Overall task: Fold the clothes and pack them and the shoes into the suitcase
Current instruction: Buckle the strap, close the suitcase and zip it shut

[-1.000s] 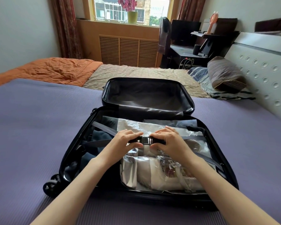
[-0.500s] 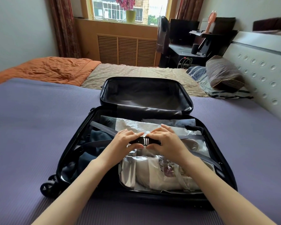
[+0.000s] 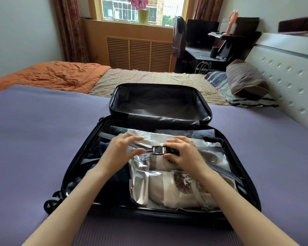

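**Asker:** Head view: where is the suitcase?

**Describer:** The suitcase (image 3: 82, 157) lies open in front of you on a purple cover (image 3: 34, 139). Its lid (image 3: 160, 102) is laid back on the far side. In the near half, dark folded clothes (image 3: 117, 185) fill the left. The shoes (image 3: 176, 190), pale and sealed in a clear plastic bag (image 3: 139, 189), fill the right.

**Asker:** And the hands?

**Describer:** Both of yours are over the near half, either side of a black buckle (image 3: 156, 150) at the middle of a grey strap (image 3: 210, 149). The strap runs across the packed things. Your right hand (image 3: 183, 153) pinches the buckle's right end between curled fingers and thumb. Your left hand (image 3: 121, 150) is just left of the buckle, clear of it, with its fingers spread and relaxed above the strap. It is blurred, so I cannot tell whether it touches the strap.

**Asker:** Is the buckle joined?

**Describer:** Its two halves sit together, directly above the bagged shoes.
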The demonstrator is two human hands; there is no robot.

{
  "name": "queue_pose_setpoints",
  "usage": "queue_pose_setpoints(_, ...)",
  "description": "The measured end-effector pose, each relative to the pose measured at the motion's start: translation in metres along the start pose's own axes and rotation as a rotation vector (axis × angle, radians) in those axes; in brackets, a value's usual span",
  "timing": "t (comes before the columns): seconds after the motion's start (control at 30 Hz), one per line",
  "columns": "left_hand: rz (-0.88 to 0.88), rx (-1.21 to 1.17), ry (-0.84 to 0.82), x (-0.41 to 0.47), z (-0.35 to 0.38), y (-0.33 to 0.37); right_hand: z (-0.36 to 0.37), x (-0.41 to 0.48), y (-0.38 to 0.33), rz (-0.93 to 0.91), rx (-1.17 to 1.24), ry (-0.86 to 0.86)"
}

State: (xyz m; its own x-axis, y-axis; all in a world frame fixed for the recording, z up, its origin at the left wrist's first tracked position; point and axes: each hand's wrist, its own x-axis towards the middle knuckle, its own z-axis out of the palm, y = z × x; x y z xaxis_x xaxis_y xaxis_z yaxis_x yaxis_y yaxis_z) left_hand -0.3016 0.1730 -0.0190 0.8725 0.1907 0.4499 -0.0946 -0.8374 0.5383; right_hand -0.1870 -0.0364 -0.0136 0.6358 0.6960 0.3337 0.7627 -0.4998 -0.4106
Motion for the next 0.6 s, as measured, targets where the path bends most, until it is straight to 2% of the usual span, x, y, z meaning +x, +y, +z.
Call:
queue_pose_setpoints(0.1, -0.091, -0.092, 0.033, -0.013, -0.024, -0.018, 0.004, -0.001, 0.003, 0.022, 0.035, -0.022)
queue_pose_setpoints(0.23, -0.216, -0.160, -0.019, -0.034, -0.043, -0.035, 0.006, 0.001, -0.001, 0.015, 0.055, -0.006)
queue_pose_setpoints(0.47, -0.322, -0.160, -0.101, -0.053, -0.056, -0.051, 0.017, 0.012, -0.027, -0.063, 0.060, -0.050)
queue_pose_setpoints(0.6, -0.334, -0.132, -0.161, -0.055, -0.062, -0.050, 0.021, 0.014, -0.029, -0.033, 0.025, -0.090)
